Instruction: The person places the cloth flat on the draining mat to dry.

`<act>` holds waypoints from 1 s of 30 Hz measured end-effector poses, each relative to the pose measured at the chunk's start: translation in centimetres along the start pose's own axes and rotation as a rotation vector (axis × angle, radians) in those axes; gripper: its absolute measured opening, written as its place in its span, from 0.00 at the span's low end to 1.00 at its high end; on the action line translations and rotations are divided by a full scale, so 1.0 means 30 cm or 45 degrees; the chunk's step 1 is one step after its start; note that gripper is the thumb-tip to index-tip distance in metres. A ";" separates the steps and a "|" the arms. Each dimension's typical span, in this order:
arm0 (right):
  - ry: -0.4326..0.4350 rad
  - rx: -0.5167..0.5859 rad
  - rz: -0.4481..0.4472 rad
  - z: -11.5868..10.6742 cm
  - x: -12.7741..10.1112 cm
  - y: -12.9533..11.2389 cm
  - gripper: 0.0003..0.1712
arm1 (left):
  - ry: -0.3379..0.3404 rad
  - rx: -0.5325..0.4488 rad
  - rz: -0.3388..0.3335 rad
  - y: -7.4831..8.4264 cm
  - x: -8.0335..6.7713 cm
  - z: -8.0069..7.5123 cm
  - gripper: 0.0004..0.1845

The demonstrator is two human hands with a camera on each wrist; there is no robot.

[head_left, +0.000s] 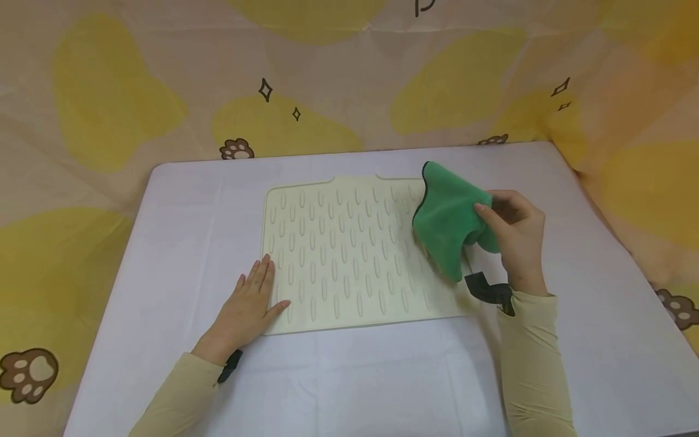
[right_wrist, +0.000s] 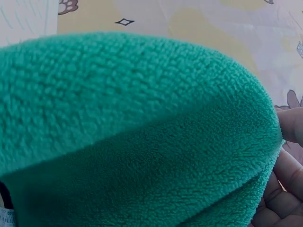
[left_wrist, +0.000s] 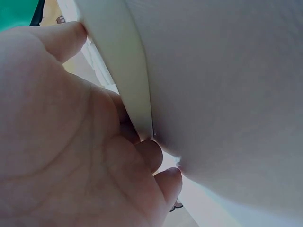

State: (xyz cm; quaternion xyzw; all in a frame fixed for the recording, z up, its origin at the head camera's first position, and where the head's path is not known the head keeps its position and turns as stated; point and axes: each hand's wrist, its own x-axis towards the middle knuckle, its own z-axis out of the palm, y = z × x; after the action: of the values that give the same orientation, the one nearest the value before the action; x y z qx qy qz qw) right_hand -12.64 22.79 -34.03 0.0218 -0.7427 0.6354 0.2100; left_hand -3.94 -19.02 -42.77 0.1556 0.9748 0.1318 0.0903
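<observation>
In the head view a cream mat (head_left: 344, 255) with rows of raised oval ridges lies on the table. My left hand (head_left: 246, 306) rests on its left edge, fingers straight and thumb spread over the near corner. The left wrist view shows the palm beside the mat's edge (left_wrist: 128, 61). Over the mat's right side, my right hand (head_left: 516, 233) pinches a green cloth (head_left: 450, 212) with dark edging between thumb and fingers. The cloth hangs in folds and hides part of the mat. Up close, its fluffy pile (right_wrist: 142, 118) fills the right wrist view, with the fingertips (right_wrist: 291, 125) at its right edge.
A white cloth covers the table (head_left: 377, 376). Behind it and at both sides hangs a backdrop (head_left: 327, 73) with yellow patches and paw prints. A dark strap (head_left: 488, 291) sits at the right wrist.
</observation>
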 end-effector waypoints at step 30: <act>-0.208 0.233 -0.115 0.074 -0.057 -0.078 0.10 | -0.007 -0.005 -0.008 -0.006 0.000 0.007 0.43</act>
State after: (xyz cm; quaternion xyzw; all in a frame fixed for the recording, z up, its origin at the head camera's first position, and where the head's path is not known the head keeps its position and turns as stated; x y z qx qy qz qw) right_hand -11.01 19.81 -32.66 0.1259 -0.6946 0.6865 0.1744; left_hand -3.95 -19.13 -43.03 0.1527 0.9748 0.1331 0.0938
